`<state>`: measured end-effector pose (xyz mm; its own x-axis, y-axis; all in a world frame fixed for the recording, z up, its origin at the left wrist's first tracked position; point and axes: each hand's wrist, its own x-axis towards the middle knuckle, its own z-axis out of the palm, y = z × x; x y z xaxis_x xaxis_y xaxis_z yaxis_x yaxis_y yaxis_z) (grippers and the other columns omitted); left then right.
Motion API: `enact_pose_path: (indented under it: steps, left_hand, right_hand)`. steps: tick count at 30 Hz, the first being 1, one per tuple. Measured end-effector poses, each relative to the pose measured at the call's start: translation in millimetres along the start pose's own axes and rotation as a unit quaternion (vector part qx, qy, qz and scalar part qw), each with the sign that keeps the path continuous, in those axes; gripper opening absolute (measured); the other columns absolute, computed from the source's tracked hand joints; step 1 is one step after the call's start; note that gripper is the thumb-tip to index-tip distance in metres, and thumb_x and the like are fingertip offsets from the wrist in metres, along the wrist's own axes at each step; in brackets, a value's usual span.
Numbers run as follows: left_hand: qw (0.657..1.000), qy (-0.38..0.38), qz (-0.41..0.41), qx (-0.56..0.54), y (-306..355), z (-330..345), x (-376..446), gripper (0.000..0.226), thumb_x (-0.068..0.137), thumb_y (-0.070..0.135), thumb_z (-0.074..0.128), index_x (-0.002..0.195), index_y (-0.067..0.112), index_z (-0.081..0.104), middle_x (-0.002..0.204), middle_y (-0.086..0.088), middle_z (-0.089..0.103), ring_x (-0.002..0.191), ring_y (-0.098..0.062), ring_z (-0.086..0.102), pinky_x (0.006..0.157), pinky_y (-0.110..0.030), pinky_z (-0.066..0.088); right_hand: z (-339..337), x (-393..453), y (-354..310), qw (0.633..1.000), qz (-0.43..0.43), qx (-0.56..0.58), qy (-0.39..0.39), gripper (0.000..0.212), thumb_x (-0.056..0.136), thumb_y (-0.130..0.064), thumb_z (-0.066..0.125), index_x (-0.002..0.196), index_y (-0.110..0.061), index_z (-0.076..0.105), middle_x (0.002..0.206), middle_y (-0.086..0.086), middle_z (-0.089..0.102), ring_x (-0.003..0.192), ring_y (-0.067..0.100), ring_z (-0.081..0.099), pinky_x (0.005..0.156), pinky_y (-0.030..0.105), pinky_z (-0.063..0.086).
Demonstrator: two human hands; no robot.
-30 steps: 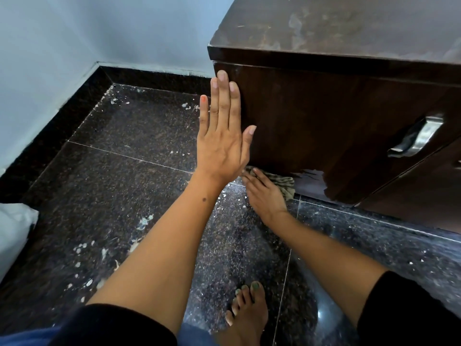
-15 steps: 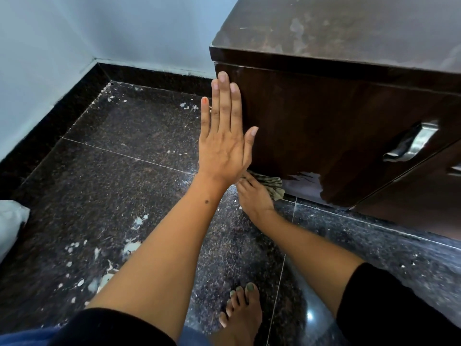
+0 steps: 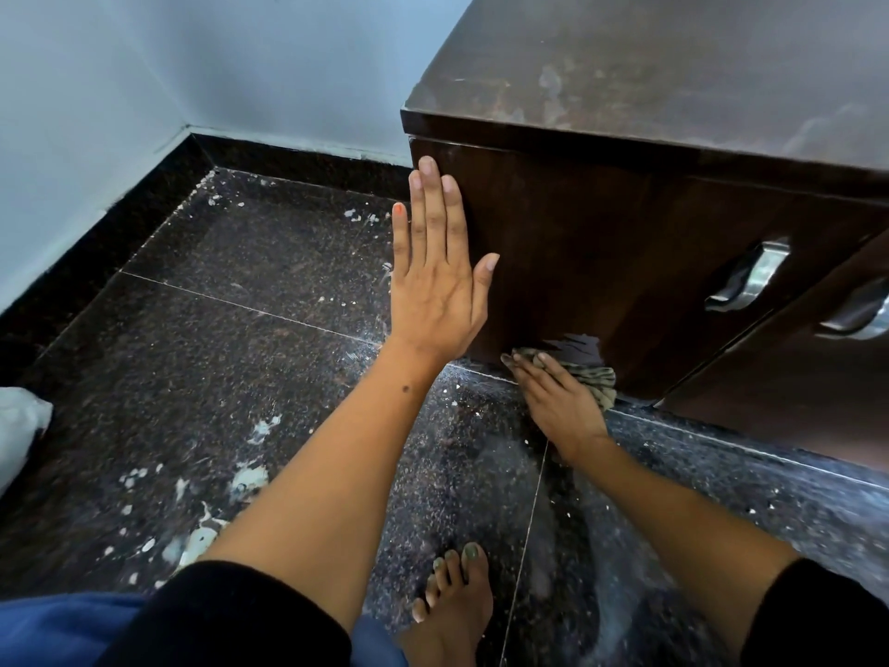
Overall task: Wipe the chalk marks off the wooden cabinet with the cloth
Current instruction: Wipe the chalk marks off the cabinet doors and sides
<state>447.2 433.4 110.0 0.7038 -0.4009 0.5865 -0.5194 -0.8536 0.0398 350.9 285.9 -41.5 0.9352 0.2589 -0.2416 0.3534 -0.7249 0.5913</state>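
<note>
Cabinet (image 3: pixel 601 262) dark wood, standing on the speckled floor (image 3: pixel 250 339) at right; wall (image 3: pixel 144 65) corner far left.

Left hand (image 3: pixel 435 286): flat, fingers straight and together, palm against the cabinet's near-left edge, holding nothing. Judged a brace, steadying the body while crouched low and perhaps keeping the cabinet from shifting under the rubbing.

Right hand (image 3: pixel 558 397): down at the cabinet's bottom edge, just above the floor, fingers spread over the cloth (image 3: pixel 594 377) and pressing it to the wood. Whether any finger curls round the cloth is hard to tell; it reads as a flat press. Cloth is bunched, striped, showing past the fingers to the right, touching the cabinet base.

Pale patch (image 3: pixel 577 343) on the wood just above the cloth; chalk or a glossy reflection, cannot tell. Dusty smears on the cabinet top (image 3: pixel 625 89), likely chalk or wear, untouched by either hand.

Two metal handles (image 3: pixel 748 281) at right, well apart from both hands.

White flecks (image 3: pixel 240 479) scattered on the floor, near left. Bare foot (image 3: pixel 452 599) planted near, between the arms.

Judgement: wiping of the lower front in hand; top probably left to do.
</note>
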Motion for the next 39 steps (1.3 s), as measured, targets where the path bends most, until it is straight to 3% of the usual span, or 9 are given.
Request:
enact_pose_path:
  steps: [4,11,17,21,26,31,35,36,39]
  left_hand:
    - [0.998,-0.022,0.058,0.011,5.1,2.1,-10.4,0.066,0.099,0.039,0.021,0.146,-0.005,0.008,0.154,-0.026,0.011,0.145,-0.034,0.007,0.118,-0.046,0.004]
    - [0.996,-0.045,0.066,0.028,8.0,5.4,-17.1,0.066,0.099,0.039,0.022,0.147,-0.003,0.006,0.155,-0.024,0.008,0.145,-0.031,0.003,0.118,-0.044,-0.003]
    - [0.997,-0.045,0.066,0.019,9.0,7.5,-17.8,0.066,0.099,0.039,0.022,0.147,-0.004,0.007,0.155,-0.025,0.008,0.145,-0.034,0.006,0.118,-0.047,0.001]
    - [0.998,-0.04,0.05,0.003,15.1,7.1,-18.4,0.067,0.098,0.04,0.021,0.146,-0.005,0.007,0.154,-0.022,-0.001,0.144,-0.031,-0.002,0.118,-0.045,-0.001]
    - [0.999,-0.034,0.016,-0.023,27.2,11.5,-20.7,0.068,0.098,0.04,0.021,0.146,-0.006,0.004,0.154,-0.023,-0.002,0.145,-0.032,-0.002,0.119,-0.046,0.0]
    - [0.999,-0.036,0.017,-0.021,27.8,10.7,-22.0,0.068,0.098,0.041,0.017,0.146,-0.005,0.004,0.154,-0.023,-0.004,0.145,-0.032,-0.003,0.119,-0.045,-0.002]
    - [0.999,-0.032,0.02,-0.019,27.9,10.1,-21.9,0.067,0.098,0.041,0.016,0.146,-0.005,0.003,0.153,-0.021,-0.007,0.144,-0.031,-0.005,0.118,-0.044,-0.004]
    - [0.999,-0.031,0.019,-0.02,27.8,10.3,-21.9,0.068,0.098,0.041,0.016,0.146,-0.005,0.003,0.153,-0.022,-0.006,0.144,-0.031,-0.005,0.118,-0.044,-0.004]
    - [0.999,-0.031,0.019,-0.023,28.6,11.0,-21.2,0.068,0.098,0.041,0.018,0.146,-0.006,0.004,0.154,-0.026,0.001,0.144,-0.032,-0.003,0.118,-0.045,-0.004]
  right_hand:
    - [-23.7,17.0,5.2,0.998,-0.004,-0.002,0.062,0.058,0.101,-0.025,0.021,0.141,0.001,-0.011,0.158,0.007,-0.009,0.145,0.022,-0.014,0.104,0.045,-0.025]
    - [-13.5,-9.2,27.5,0.998,-0.03,-0.009,0.048,0.057,0.102,-0.021,0.023,0.149,-0.002,-0.003,0.158,0.007,-0.008,0.145,0.022,-0.009,0.11,0.043,-0.019]
    - [-10.9,-29.1,46.6,0.988,0.056,0.005,0.147,0.062,0.092,-0.027,0.047,0.147,-0.008,0.025,0.156,0.003,0.022,0.144,0.02,0.016,0.118,0.044,0.004]
    - [-8.3,-34.3,56.2,0.994,-0.024,-0.026,0.106,0.057,0.096,-0.012,0.033,0.149,-0.002,0.015,0.158,0.008,0.009,0.146,0.023,0.003,0.114,0.049,-0.013]
    - [-17.0,-39.0,53.4,0.949,0.146,0.089,0.267,0.048,0.086,-0.003,0.044,0.133,-0.006,0.051,0.142,0.003,0.047,0.135,0.02,0.039,0.118,0.044,0.015]
    - [-0.6,-51.2,57.3,0.984,0.076,0.06,0.15,0.069,0.073,-0.02,0.074,0.137,-0.011,0.048,0.146,0.0,0.042,0.137,0.017,0.035,0.119,0.043,0.008]
    - [24.8,-71.1,61.8,0.999,0.014,-0.01,0.046,0.057,0.092,-0.01,0.05,0.146,-0.005,0.03,0.154,-0.003,0.008,0.145,0.021,0.014,0.112,0.047,-0.021]
    - [24.9,-72.7,64.8,0.998,0.021,-0.015,0.051,0.058,0.09,-0.008,0.053,0.144,-0.005,0.033,0.154,-0.002,0.011,0.144,0.021,0.015,0.112,0.046,-0.02]
    - [15.5,-65.6,65.8,0.99,0.07,0.025,0.121,0.061,0.073,-0.008,0.071,0.131,-0.005,0.052,0.145,0.004,0.042,0.137,0.021,0.035,0.117,0.044,0.008]
